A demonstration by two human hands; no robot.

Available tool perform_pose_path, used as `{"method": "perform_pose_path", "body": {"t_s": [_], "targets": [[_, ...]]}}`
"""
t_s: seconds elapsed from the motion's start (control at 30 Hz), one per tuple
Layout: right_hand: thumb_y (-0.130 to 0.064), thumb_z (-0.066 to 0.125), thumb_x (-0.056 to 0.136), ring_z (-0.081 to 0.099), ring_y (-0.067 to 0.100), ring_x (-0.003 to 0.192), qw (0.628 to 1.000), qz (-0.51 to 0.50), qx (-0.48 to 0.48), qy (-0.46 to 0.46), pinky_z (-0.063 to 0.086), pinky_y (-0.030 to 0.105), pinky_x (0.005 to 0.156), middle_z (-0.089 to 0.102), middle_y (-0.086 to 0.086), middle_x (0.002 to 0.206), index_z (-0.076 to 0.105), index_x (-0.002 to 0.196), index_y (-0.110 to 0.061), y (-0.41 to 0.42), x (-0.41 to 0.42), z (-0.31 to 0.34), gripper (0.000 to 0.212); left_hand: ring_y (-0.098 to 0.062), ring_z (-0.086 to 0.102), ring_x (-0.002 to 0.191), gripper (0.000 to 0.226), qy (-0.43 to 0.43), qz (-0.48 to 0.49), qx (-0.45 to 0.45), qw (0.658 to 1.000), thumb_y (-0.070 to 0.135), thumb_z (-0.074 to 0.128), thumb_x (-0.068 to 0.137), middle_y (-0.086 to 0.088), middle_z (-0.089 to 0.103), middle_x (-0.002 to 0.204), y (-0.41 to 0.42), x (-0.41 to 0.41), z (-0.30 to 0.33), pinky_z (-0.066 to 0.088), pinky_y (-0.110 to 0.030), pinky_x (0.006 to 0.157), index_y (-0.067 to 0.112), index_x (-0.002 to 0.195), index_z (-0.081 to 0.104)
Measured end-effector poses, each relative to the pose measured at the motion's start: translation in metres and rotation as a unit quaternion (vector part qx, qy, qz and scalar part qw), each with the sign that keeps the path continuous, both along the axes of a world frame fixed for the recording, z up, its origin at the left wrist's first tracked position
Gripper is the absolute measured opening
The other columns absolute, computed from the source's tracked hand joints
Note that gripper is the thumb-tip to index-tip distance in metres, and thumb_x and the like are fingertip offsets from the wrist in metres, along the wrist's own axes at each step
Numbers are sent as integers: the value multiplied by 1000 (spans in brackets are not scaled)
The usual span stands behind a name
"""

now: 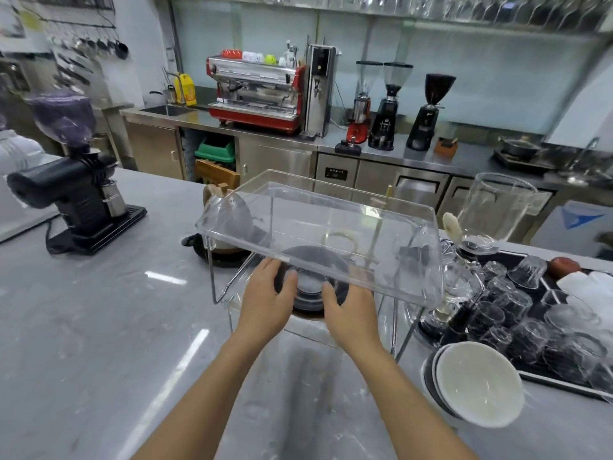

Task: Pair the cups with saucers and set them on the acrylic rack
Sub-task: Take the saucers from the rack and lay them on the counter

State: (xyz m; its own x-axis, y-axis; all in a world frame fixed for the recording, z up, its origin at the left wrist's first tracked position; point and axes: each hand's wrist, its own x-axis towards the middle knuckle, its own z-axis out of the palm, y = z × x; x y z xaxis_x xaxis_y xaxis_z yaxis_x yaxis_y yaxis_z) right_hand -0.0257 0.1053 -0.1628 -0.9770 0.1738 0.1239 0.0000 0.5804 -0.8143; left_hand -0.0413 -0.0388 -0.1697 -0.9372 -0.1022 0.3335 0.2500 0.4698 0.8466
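Acrylic rack: top tray bare; dark saucers stacked beneath.
Left hand, right hand: both clasp the stack.

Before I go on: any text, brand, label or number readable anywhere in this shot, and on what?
Nothing here reads clearly enough to quote.
Yellow bottle by the sink: label blurred.
Fridge control panel under the back counter: display too small to read.
Red espresso machine: no legible brand.
Black grinder: mark too small to read.
Acrylic rack: no marking visible.
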Motion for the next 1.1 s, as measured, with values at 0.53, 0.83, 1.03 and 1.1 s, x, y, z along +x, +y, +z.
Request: {"method": "perform_pose_path", "body": {"t_s": [0.53,0.83,1.03,1.1], "targets": [[-25,49,103,56,11,108,902,-177,-391,-36,44,25,99,59,-3,128,63,129,-18,-11,-32,1,30,-38,65,120,59,-199,12,498,844,43,36,104,-23,69,128,-2,-31,13,47,-50,109,-3,128,64],[-14,50,101,48,6,117,917,-161,-365,9,37,24,101,57,-3,141,58,140,-15,-15,-21,10,40,-26,69,115,40,-138,-4,493,859,35,40,106,-7,75,121,-9,-9,21,53,-43,101,16,131,65],[-20,55,100,51,9,121,925,-135,-354,22,42,28,106,60,-7,136,60,139,-21,-21,2,18,39,-20,69,117,58,-133,-10,514,847,44,23,109,-3,75,122,-8,23,22,43,-43,112,24,113,78],[-23,54,100,50,11,103,924,-124,-362,24,42,27,96,57,-8,117,64,133,-22,-25,12,16,34,-21,68,119,59,-128,-10,524,842,49,23,108,-4,75,124,-9,36,22,42,-44,113,22,121,74]]}}
